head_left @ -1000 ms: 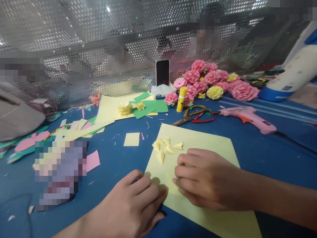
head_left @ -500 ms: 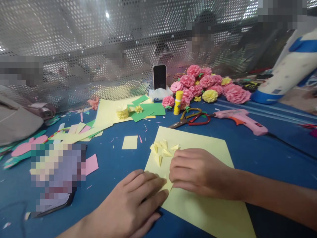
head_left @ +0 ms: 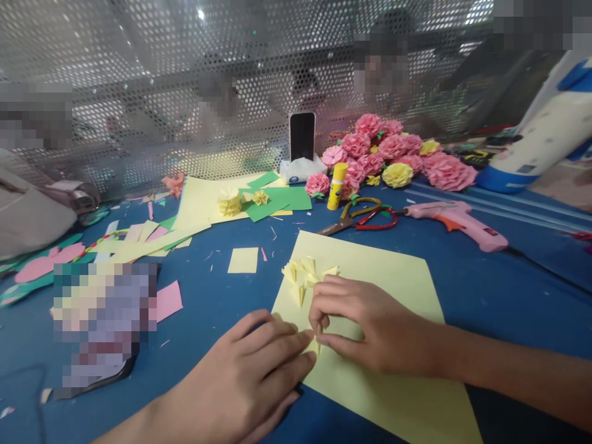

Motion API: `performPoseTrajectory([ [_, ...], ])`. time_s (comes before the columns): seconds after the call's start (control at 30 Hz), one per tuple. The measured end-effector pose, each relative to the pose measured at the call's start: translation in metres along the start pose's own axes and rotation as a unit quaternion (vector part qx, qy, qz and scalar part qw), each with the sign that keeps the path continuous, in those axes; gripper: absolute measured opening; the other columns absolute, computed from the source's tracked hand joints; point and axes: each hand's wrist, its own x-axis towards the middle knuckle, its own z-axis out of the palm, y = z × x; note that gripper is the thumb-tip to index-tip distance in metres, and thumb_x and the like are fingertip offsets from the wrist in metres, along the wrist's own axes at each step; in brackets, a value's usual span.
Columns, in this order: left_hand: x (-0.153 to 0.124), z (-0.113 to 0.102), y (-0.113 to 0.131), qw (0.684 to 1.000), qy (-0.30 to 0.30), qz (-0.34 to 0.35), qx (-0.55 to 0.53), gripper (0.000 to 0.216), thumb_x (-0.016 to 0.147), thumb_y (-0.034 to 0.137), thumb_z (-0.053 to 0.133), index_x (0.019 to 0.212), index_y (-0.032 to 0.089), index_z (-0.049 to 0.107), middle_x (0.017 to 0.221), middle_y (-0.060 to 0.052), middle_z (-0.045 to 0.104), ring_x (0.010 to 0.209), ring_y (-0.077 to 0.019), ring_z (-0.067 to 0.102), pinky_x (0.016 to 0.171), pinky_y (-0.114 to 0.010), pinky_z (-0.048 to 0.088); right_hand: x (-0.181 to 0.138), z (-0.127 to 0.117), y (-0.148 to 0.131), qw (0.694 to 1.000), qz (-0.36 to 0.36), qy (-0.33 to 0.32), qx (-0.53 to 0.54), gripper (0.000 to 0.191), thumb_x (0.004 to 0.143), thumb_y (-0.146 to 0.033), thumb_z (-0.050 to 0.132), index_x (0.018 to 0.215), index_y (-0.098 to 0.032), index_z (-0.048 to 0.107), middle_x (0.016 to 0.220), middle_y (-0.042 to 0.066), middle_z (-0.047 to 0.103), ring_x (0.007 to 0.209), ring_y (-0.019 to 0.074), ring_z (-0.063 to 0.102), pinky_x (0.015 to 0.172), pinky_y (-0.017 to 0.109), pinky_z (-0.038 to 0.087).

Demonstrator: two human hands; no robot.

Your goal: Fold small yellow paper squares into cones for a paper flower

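Over the left edge of a pale yellow sheet of paper (head_left: 388, 271), my two hands meet. My left hand (head_left: 259, 364) is closed, its thumb and fingertips pressed on a small yellow paper piece (head_left: 317, 346). Thumb and bent forefinger of my right hand (head_left: 365, 317) pinch the upper part of the same piece, whose shape is mostly hidden by the fingers. Just beyond my hands, several folded yellow paper petals (head_left: 300, 274) lie in a loose cluster on the sheet.
Scissors (head_left: 340, 225), a glue stick (head_left: 337, 187) and a pink glue gun (head_left: 462, 223) lie beyond the sheet. Pink paper flowers (head_left: 393, 148) are piled at the back. A yellow paper square (head_left: 243, 260), green paper (head_left: 277, 202) and a phone (head_left: 302, 137) stand or lie farther left.
My right hand's fingers have lifted and arched, showing a thumb-and-forefinger pinch. My left hand stays almost in place. The view has shifted slightly.
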Motion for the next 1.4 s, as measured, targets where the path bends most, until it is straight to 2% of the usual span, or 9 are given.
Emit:
performPoseTrajectory([
  [0.13,0.000,-0.001,0.001,1.000,-0.007,-0.002,0.012,0.030,0.102,0.019,0.043,0.121,0.011,0.064,0.126,-0.009,0.069,0.111,-0.0231,0.064,0.100,-0.041,0.048,0.001,-0.001,-0.002,1.000,0.000,0.002,-0.007,0.005,0.089,-0.014,0.057,0.086,-0.018,0.058,0.087,0.001,0.061,0.083,0.0161,0.055,0.085,0.034,0.040],
  [0.27,0.000,-0.003,0.000,1.000,-0.002,-0.005,-0.005,0.031,0.102,0.016,0.041,0.122,0.009,0.064,0.128,-0.010,0.069,0.111,-0.0217,0.064,0.100,-0.039,0.048,0.001,-0.008,0.003,0.999,-0.024,-0.030,0.027,0.006,0.092,-0.017,0.059,0.087,-0.018,0.062,0.086,0.002,0.061,0.085,0.0160,0.056,0.080,0.031,0.041],
  [0.43,-0.002,-0.001,-0.002,1.000,0.002,0.000,-0.005,0.033,0.102,0.015,0.039,0.122,0.008,0.064,0.130,-0.011,0.068,0.112,-0.0238,0.064,0.101,-0.041,0.049,0.000,-0.015,0.013,0.994,-0.098,-0.035,0.031,0.010,0.094,-0.016,0.061,0.089,-0.018,0.070,0.086,0.003,0.064,0.084,0.0143,0.056,0.077,0.028,0.040],
  [0.6,-0.005,0.000,-0.004,1.000,-0.009,0.013,0.006,0.032,0.102,0.018,0.042,0.123,0.009,0.064,0.132,-0.012,0.066,0.113,-0.0250,0.065,0.100,-0.043,0.052,-0.003,-0.018,0.020,0.980,-0.193,-0.013,-0.046,0.018,0.101,-0.023,0.055,0.095,-0.021,0.072,0.096,0.004,0.069,0.084,0.0145,0.056,0.079,0.030,0.039],
  [0.7,-0.007,0.000,-0.006,0.999,-0.021,0.025,0.007,0.033,0.103,0.018,0.041,0.125,0.009,0.064,0.133,-0.014,0.065,0.114,-0.0254,0.065,0.098,-0.041,0.055,-0.005,-0.020,0.021,0.971,-0.222,-0.015,-0.090,0.022,0.103,-0.024,0.051,0.099,-0.021,0.072,0.105,0.005,0.071,0.092,0.0169,0.056,0.080,0.032,0.040],
  [0.8,-0.008,0.000,-0.008,0.999,-0.030,0.031,0.017,0.035,0.103,0.018,0.039,0.128,0.009,0.062,0.137,-0.013,0.063,0.114,-0.0258,0.066,0.097,-0.041,0.056,-0.006,-0.020,0.021,0.968,-0.231,-0.028,-0.098,0.020,0.103,-0.023,0.052,0.102,-0.019,0.072,0.108,0.005,0.072,0.096,0.0174,0.058,0.078,0.031,0.042],
  [0.97,-0.006,-0.001,-0.009,0.998,-0.047,0.033,0.014,0.036,0.104,0.019,0.040,0.133,0.009,0.059,0.141,-0.013,0.059,0.121,-0.0253,0.061,0.100,-0.041,0.054,-0.010,-0.015,0.019,0.971,-0.225,0.004,-0.082,0.023,0.105,-0.022,0.047,0.106,-0.017,0.070,0.100,0.007,0.073,0.093,0.0162,0.061,0.079,0.031,0.047],
  [1.17,-0.003,-0.003,-0.007,0.997,-0.058,0.027,0.036,0.036,0.105,0.018,0.040,0.135,0.010,0.058,0.142,-0.011,0.059,0.123,-0.0234,0.060,0.102,-0.038,0.053,-0.014,-0.011,0.017,0.958,-0.242,0.022,-0.150,0.014,0.101,-0.018,0.055,0.103,-0.014,0.068,0.102,0.004,0.073,0.092,0.0139,0.063,0.079,0.029,0.051],
  [1.4,-0.012,0.013,-0.008,0.997,-0.021,0.036,0.070,0.036,0.106,0.020,0.040,0.135,0.013,0.059,0.149,-0.010,0.052,0.130,-0.0236,0.054,0.105,-0.038,0.051,-0.014,-0.009,0.018,0.953,-0.249,0.024,-0.169,0.018,0.102,-0.017,0.052,0.109,-0.013,0.068,0.098,0.005,0.073,0.093,0.0147,0.064,0.076,0.030,0.052],
])
